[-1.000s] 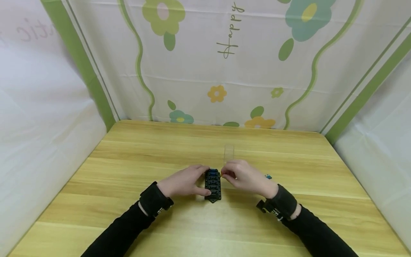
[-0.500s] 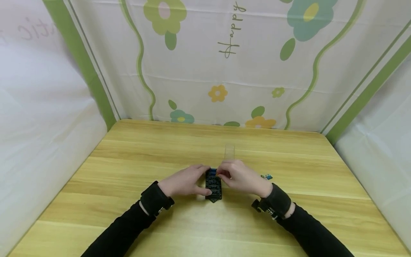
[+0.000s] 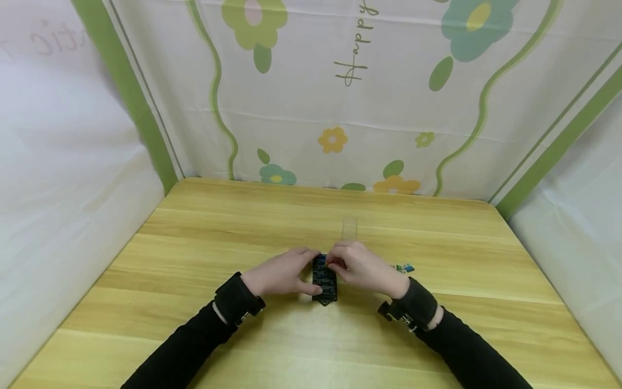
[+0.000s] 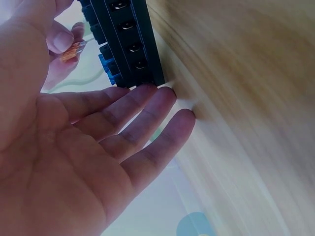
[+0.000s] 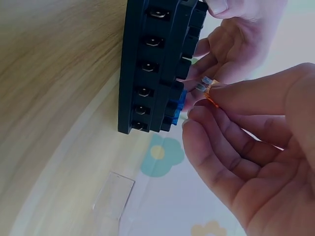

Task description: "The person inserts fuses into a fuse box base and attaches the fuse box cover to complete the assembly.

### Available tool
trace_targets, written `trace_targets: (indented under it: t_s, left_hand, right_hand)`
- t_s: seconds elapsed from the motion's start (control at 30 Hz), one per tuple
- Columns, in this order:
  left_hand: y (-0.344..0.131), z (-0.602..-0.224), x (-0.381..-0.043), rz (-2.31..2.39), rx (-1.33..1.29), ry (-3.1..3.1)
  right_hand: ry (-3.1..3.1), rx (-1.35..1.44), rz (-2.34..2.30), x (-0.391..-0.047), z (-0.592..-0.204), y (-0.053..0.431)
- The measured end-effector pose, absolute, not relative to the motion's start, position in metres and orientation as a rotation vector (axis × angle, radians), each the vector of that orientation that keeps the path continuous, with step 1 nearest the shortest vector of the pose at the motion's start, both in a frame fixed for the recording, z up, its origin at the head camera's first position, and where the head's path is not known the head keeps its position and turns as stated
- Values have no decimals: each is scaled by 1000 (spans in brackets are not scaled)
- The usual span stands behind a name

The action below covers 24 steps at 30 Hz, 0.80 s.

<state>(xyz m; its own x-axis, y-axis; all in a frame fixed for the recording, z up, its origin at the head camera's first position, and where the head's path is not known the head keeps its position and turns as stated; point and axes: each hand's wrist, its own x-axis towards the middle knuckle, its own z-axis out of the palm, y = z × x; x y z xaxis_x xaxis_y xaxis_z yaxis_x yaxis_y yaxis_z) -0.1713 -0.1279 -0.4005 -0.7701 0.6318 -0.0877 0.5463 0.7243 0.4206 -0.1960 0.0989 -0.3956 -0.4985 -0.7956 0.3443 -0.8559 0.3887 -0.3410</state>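
Observation:
A black blade fuse box [image 3: 325,283] stands on the wooden table, its long side running away from me. Two blue blade fuses [image 5: 179,106] sit in its far end. My left hand [image 3: 284,273] steadies the box, thumb on the near end and fingertips against the far end. Between thumb and fingertips, my right hand [image 3: 366,269] pinches an orange blade fuse [image 5: 211,88], metal prongs toward the box. In the right wrist view this fuse hangs just above the slots, beside the blue ones. Terminal openings line the box's side.
Several small loose fuses [image 3: 405,268] in green and blue lie right of the box, behind my right wrist. A clear plastic cover [image 3: 350,228] lies flat beyond my right hand. White patterned cloth [image 3: 291,81] encloses the table [image 3: 233,216] at the back and sides.
My right hand has moved left with the orange fuse, from beside the fuse box to over its far part. The left hand keeps its hold. The view has shifted slightly.

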Motion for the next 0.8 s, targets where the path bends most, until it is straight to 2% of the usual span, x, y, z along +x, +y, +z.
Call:
trace_targets:
  t_s: [0.8]
  left_hand:
    - [-129,-401,-173,550,972,2708]
  right_hand:
    - [-2566,1423,725,-197,-402,91]
